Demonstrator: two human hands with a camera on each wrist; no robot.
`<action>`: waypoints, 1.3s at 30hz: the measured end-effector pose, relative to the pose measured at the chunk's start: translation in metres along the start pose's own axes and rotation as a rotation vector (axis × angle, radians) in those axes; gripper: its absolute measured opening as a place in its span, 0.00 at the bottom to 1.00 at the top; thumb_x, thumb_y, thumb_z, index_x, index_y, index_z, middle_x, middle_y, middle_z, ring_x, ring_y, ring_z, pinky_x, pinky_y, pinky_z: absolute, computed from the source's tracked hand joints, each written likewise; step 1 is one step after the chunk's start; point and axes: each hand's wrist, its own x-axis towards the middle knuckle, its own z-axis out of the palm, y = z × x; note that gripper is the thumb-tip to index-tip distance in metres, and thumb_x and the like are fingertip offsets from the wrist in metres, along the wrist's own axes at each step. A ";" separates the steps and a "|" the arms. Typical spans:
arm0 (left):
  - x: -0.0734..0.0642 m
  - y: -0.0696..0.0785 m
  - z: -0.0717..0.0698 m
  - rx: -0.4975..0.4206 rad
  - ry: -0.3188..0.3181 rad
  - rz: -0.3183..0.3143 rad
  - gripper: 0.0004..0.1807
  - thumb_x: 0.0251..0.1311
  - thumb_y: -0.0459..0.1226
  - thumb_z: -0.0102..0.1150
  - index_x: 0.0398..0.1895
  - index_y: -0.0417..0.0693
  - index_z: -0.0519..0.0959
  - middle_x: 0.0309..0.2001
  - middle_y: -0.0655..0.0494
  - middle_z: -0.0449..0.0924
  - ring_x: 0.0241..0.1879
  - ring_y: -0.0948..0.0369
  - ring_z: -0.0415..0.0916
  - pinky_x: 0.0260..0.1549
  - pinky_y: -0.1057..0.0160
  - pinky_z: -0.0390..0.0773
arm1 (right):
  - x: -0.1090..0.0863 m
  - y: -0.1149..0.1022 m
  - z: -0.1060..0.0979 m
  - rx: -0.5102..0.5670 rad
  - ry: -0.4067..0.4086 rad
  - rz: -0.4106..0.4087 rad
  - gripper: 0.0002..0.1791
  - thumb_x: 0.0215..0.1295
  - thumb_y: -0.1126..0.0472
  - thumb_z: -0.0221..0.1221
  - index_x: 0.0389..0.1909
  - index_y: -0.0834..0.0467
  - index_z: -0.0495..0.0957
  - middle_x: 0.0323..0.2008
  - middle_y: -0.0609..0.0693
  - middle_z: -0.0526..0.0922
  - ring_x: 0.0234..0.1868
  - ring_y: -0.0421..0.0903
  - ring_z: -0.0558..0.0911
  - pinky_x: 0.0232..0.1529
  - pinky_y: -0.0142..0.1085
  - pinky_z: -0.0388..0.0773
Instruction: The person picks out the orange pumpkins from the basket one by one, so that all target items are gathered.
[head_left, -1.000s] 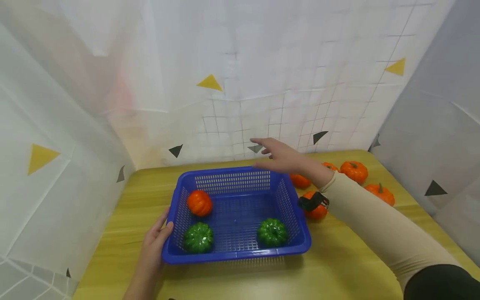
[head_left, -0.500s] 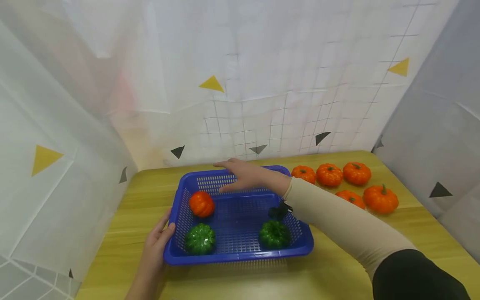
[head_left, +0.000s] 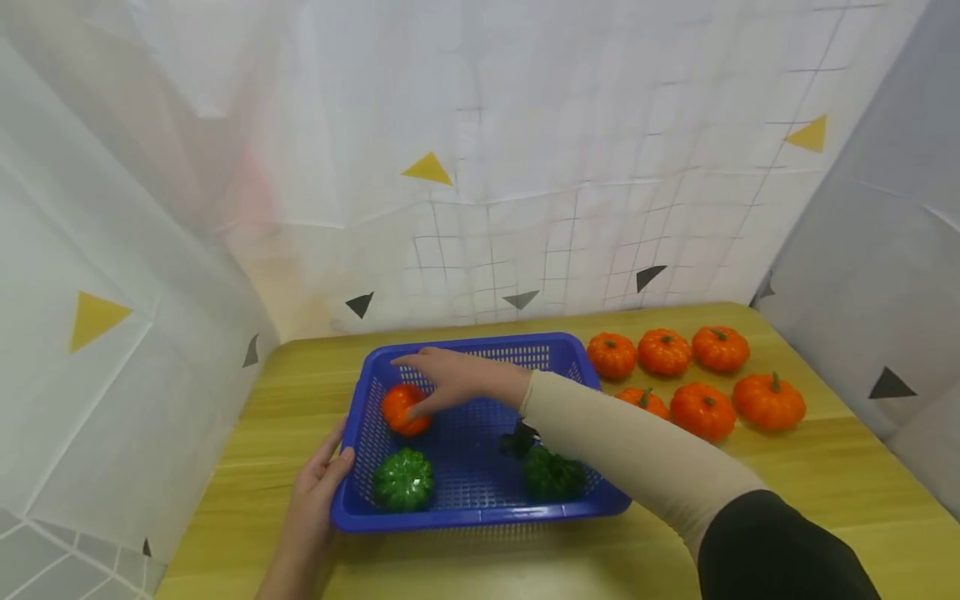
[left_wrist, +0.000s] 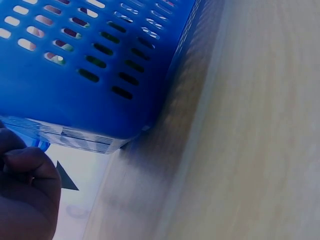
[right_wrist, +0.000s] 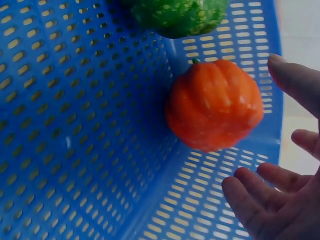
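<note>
A blue plastic basket (head_left: 480,518) sits on the table, its left rim gripped by my left hand (head_left: 315,487) with the thumb over the edge. Inside, at the back left corner, is an orange toy pumpkin (head_left: 397,410). My right hand (head_left: 455,379) hovers over it, fingers and thumb spread. In the right wrist view a gap shows between these fingers and the orange pumpkin (right_wrist: 215,105). Two green pumpkins share the basket: one green pumpkin (head_left: 403,481) at the front left, another green pumpkin (head_left: 553,479) at the front right, partly behind my right forearm.
Several orange pumpkins (head_left: 702,412) stand in two rows on the table right of the basket; my right sleeve (head_left: 630,433) partly hides one. White sheeting (head_left: 510,125) walls the back and both sides. Wooden tabletop (head_left: 247,450) shows left of the basket.
My right hand has swept left and down, from above the basket's back right to the orange pumpkin inside. My left hand keeps its grip on the rim.
</note>
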 end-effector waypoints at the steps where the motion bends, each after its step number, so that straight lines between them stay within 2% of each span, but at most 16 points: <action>1: 0.000 0.000 0.000 -0.002 0.003 -0.006 0.30 0.76 0.44 0.48 0.78 0.53 0.57 0.64 0.40 0.72 0.55 0.44 0.77 0.49 0.49 0.81 | 0.002 -0.001 0.002 -0.001 -0.009 0.008 0.48 0.61 0.38 0.65 0.77 0.51 0.57 0.72 0.50 0.64 0.70 0.50 0.64 0.69 0.46 0.64; 6: -0.001 0.000 0.000 -0.010 -0.007 -0.005 0.30 0.76 0.44 0.47 0.78 0.54 0.56 0.67 0.37 0.68 0.57 0.42 0.75 0.49 0.48 0.81 | 0.012 -0.003 0.010 -0.002 -0.039 0.044 0.48 0.59 0.40 0.68 0.75 0.56 0.59 0.71 0.52 0.66 0.70 0.49 0.65 0.70 0.42 0.62; 10: -0.001 0.000 0.000 -0.022 -0.012 -0.003 0.30 0.76 0.43 0.47 0.78 0.55 0.56 0.67 0.36 0.67 0.57 0.43 0.75 0.49 0.47 0.80 | 0.021 -0.005 0.017 -0.017 -0.065 0.052 0.50 0.56 0.38 0.68 0.73 0.59 0.61 0.66 0.53 0.72 0.64 0.47 0.71 0.66 0.37 0.67; 15: 0.000 0.000 0.000 -0.021 -0.017 0.008 0.30 0.76 0.43 0.47 0.78 0.54 0.56 0.65 0.33 0.68 0.54 0.46 0.78 0.48 0.47 0.81 | 0.028 -0.009 0.022 -0.044 -0.087 0.079 0.51 0.55 0.39 0.70 0.73 0.58 0.61 0.60 0.52 0.76 0.56 0.44 0.75 0.58 0.33 0.73; 24: 0.001 -0.002 -0.002 0.000 -0.016 -0.002 0.30 0.76 0.44 0.47 0.78 0.55 0.56 0.65 0.33 0.68 0.54 0.45 0.78 0.48 0.48 0.82 | 0.034 -0.012 0.029 -0.053 -0.079 0.126 0.51 0.53 0.40 0.72 0.73 0.56 0.61 0.57 0.51 0.78 0.51 0.43 0.76 0.51 0.32 0.76; 29: 0.001 -0.001 -0.001 0.004 -0.019 -0.001 0.30 0.76 0.44 0.48 0.78 0.54 0.56 0.65 0.35 0.70 0.55 0.44 0.77 0.48 0.49 0.81 | 0.029 -0.008 0.025 -0.014 -0.047 0.114 0.50 0.52 0.41 0.73 0.73 0.55 0.63 0.57 0.50 0.77 0.50 0.42 0.76 0.50 0.31 0.76; 32: 0.001 -0.001 0.000 0.001 -0.020 0.011 0.30 0.76 0.43 0.48 0.78 0.52 0.56 0.63 0.38 0.72 0.54 0.45 0.78 0.48 0.49 0.81 | 0.023 -0.004 0.018 0.003 -0.022 0.100 0.51 0.50 0.43 0.74 0.74 0.51 0.62 0.56 0.50 0.76 0.49 0.42 0.75 0.46 0.31 0.77; 35: 0.001 0.000 0.000 0.000 -0.019 0.022 0.30 0.76 0.42 0.47 0.78 0.51 0.55 0.62 0.40 0.74 0.54 0.45 0.78 0.48 0.50 0.82 | 0.013 0.000 0.008 0.047 -0.005 0.088 0.51 0.49 0.45 0.74 0.74 0.47 0.62 0.53 0.49 0.74 0.46 0.42 0.74 0.40 0.30 0.79; 39: 0.000 0.002 0.001 -0.002 -0.009 0.018 0.31 0.76 0.43 0.48 0.78 0.51 0.55 0.62 0.41 0.75 0.55 0.46 0.78 0.49 0.51 0.81 | -0.003 0.002 -0.006 0.144 0.024 0.060 0.49 0.48 0.48 0.75 0.72 0.48 0.64 0.50 0.48 0.73 0.44 0.43 0.75 0.36 0.31 0.80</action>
